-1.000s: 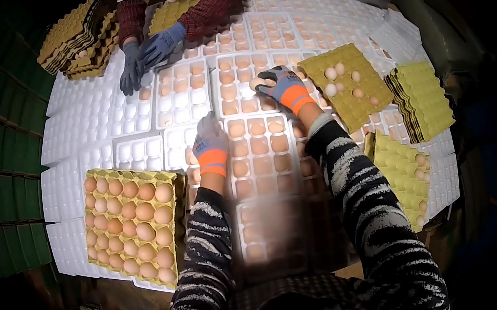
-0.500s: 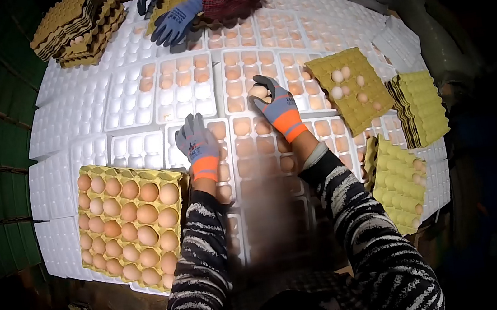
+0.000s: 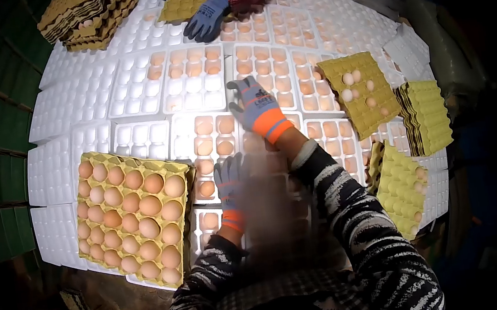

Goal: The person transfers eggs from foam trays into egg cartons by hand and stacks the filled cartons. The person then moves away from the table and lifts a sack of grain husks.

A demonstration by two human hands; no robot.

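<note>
My right hand (image 3: 256, 105), in a grey glove with an orange cuff, hovers over the white egg trays. Its thumb and bent fingers stand apart, with no egg visible between them. Just beyond it lies a white tray (image 3: 251, 48) of brown eggs. My left hand (image 3: 231, 185), gloved alike, has its fingers stretched out beside a partly filled white tray (image 3: 179, 132); a blur covers part of this hand. To its left, a yellow pulp tray (image 3: 186, 182) carries many brown eggs (image 3: 132, 179).
Across the table, a person's gloved hand (image 3: 207, 19) is beside a yellow pulp tray (image 3: 188, 3). On the right are a pulp tray (image 3: 373, 104) with several eggs and stacked pulp trays (image 3: 425, 116). More pulp trays (image 3: 82, 14) are piled at the far left.
The egg that was in my right hand no longer shows there. My right hand has shifted slightly left, and my left hand has moved right and nearer to me. The view has shifted a little.
</note>
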